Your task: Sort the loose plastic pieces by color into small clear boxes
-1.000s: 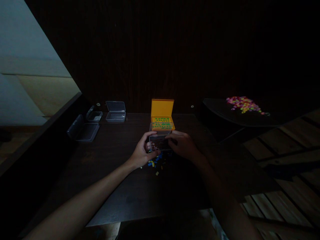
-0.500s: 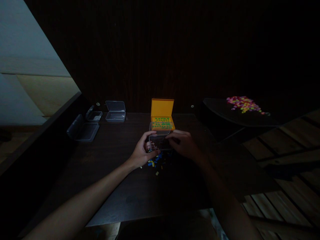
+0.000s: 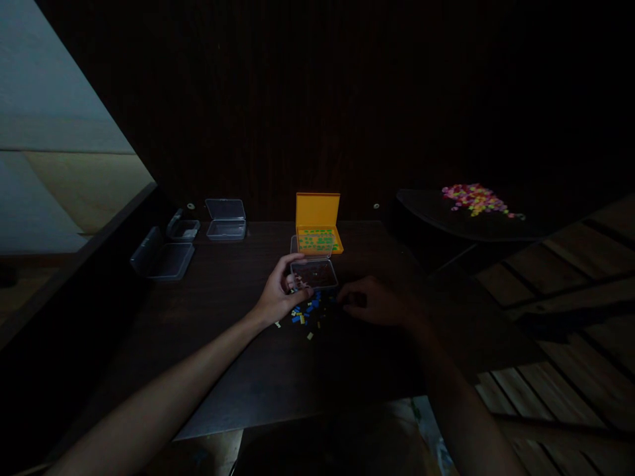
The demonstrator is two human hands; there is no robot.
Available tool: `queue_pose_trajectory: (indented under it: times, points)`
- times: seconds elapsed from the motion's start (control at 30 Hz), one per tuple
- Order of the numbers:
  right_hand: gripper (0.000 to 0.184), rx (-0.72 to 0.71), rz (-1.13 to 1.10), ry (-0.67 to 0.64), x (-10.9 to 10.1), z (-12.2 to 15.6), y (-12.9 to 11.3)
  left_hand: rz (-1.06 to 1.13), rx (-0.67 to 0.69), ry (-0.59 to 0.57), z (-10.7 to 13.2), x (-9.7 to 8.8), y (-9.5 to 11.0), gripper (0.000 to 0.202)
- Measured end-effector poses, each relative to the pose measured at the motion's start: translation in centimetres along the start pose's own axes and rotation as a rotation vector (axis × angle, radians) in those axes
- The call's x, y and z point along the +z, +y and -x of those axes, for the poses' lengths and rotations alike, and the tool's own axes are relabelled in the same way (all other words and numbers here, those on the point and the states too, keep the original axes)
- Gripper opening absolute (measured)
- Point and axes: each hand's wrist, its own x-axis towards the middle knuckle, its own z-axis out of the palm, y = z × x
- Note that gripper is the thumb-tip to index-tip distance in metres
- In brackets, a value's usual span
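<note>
My left hand (image 3: 278, 295) grips the left side of a small clear plastic box (image 3: 314, 273) that stands on the dark table (image 3: 238, 370), its lid up behind it. My right hand (image 3: 373, 303) lies low on the table just right of the box, fingers curled toward a scatter of small blue and yellow pieces (image 3: 305, 316) in front of the box; the dim light hides whether it holds one. Behind the clear box stands an open yellow box (image 3: 317, 225) with green pieces inside.
Three open clear cases lie at the table's far left: (image 3: 163, 260), (image 3: 182, 227), (image 3: 226, 220). A dark round surface (image 3: 436, 218) at the right carries a heap of pink and yellow pieces (image 3: 473, 198). Wooden slats show at the lower right.
My right hand has come off the clear box and dropped to the table beside the loose pieces. The left hand still grips the box.
</note>
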Motion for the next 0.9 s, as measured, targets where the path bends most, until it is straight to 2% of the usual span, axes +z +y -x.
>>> queue_pose_trajectory:
  times: [0.27, 0.43, 0.63, 0.9]
  points:
    - [0.023, 0.001, 0.031, 0.062, 2.4, 1.9, -0.2, -0.026, 0.029, 0.003, -0.1, -0.1, 0.0, 0.07]
    - [0.015, -0.041, 0.131, 0.143, 3.5, 2.0, -0.7, -0.016, 0.034, -0.01, -0.1, -0.1, -0.2, 0.069]
    - [0.012, -0.098, 0.15, 0.161, 3.5, 2.3, -0.7, 0.005, 0.039, -0.007, -0.1, 0.0, -0.1, 0.07]
    - [0.01, -0.094, 0.182, 0.14, 3.6, 1.7, -0.6, -0.006, 0.031, -0.004, -0.1, 0.0, -0.1, 0.071]
